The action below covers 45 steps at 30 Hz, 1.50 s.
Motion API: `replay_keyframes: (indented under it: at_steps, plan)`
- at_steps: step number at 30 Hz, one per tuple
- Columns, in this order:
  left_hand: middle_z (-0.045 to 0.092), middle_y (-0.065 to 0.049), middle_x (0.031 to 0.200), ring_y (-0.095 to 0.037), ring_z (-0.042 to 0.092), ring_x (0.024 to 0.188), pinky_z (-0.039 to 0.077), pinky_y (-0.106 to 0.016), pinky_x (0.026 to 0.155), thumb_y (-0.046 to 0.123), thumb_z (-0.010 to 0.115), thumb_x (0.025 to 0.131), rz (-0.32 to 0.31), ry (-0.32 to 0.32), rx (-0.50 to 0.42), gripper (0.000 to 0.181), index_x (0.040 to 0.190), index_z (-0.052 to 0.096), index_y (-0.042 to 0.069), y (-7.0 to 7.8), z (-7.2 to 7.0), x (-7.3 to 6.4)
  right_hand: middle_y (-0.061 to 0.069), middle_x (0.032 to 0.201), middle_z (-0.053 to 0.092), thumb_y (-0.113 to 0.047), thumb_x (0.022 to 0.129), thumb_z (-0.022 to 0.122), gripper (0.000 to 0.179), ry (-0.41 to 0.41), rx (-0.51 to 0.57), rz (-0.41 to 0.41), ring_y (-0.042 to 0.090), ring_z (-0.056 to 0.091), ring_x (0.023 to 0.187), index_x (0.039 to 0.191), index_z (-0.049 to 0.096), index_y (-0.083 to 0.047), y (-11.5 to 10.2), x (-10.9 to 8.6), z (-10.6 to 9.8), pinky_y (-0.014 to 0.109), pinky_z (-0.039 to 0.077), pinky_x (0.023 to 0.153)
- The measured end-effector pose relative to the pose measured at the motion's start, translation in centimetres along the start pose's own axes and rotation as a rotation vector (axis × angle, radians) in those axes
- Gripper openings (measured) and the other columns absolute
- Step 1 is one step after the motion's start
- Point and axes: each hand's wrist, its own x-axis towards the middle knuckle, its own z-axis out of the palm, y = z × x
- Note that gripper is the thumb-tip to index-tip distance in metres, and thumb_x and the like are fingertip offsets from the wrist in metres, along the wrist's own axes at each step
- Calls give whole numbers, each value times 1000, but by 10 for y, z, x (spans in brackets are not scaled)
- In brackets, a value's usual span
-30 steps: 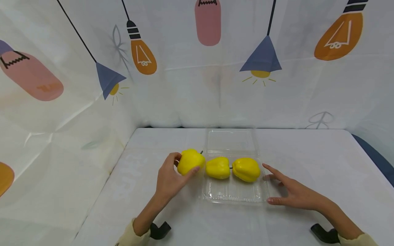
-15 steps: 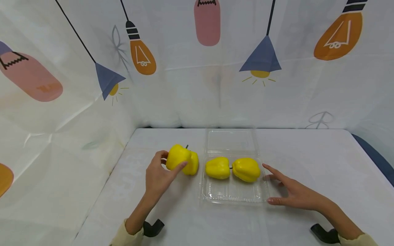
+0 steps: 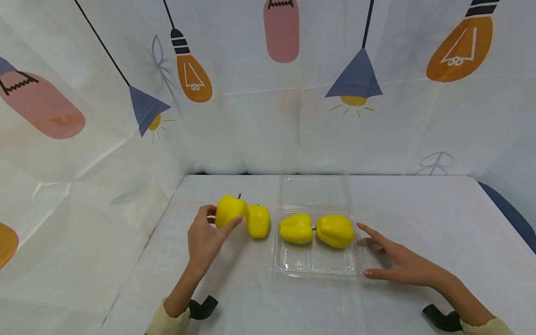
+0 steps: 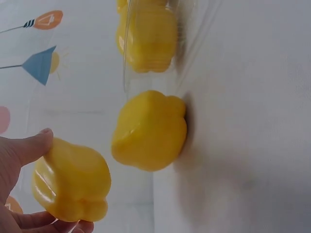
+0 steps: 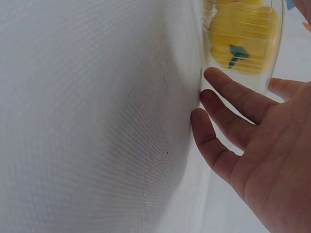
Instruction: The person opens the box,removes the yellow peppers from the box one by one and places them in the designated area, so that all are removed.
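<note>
My left hand (image 3: 205, 239) grips a yellow bell pepper (image 3: 229, 210) between thumb and fingers, its stem pointing up. In the left wrist view this held pepper (image 4: 73, 182) is raised off the table. A second yellow bell pepper (image 3: 258, 222) stands on the table just to its right. Two more lie inside the clear plastic container: a left pepper (image 3: 295, 229) and a right pepper (image 3: 335, 231), stems facing each other. The container (image 3: 316, 265) has its lid folded back. My right hand (image 3: 402, 265) rests beside the container's right edge, fingers spread and holding nothing.
The container's clear lid (image 3: 314, 190) lies toward the back of the white table (image 3: 423, 209). Behind the table hangs a white curtain (image 3: 259, 130) printed with lamps and bulbs. A black curved piece (image 3: 203, 307) sits at each wrist.
My left hand has moved left with the held bell pepper, away from the container. The standing pepper, hidden behind it earlier, now shows. The right hand stays in place.
</note>
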Motion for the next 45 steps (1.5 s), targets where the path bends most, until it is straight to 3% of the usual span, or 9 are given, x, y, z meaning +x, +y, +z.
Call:
replay_keyframes:
  at_steps: [9,21,34,45]
  plan:
    - [66,-14,102,-27,63,86,53,-41,69,56,84,70,-104,-43,27,74,113,57,2,-8,-2,3,4,136,55,-47,83,77,102,3,-2,2,30,55,118,159,11,-27,0,-1,0,39,52,89]
    - [65,-15,97,-26,57,69,46,-37,61,63,80,71,-190,-86,131,76,109,55,1,-19,8,4,2,136,56,-48,83,76,102,2,-5,2,29,55,117,159,11,-28,1,-1,0,39,52,89]
    - [60,-15,87,-25,52,63,42,-34,57,57,82,73,-207,-112,149,72,106,51,0,-21,21,4,1,135,56,-48,84,76,101,2,-4,4,29,55,118,159,11,-28,1,0,-1,42,51,90]
    - [60,-17,91,-27,54,68,45,-37,61,59,80,74,-238,-143,142,75,109,50,-1,-24,29,6,1,136,56,-50,83,76,102,-6,-9,18,28,55,118,158,9,-31,3,0,1,42,50,91]
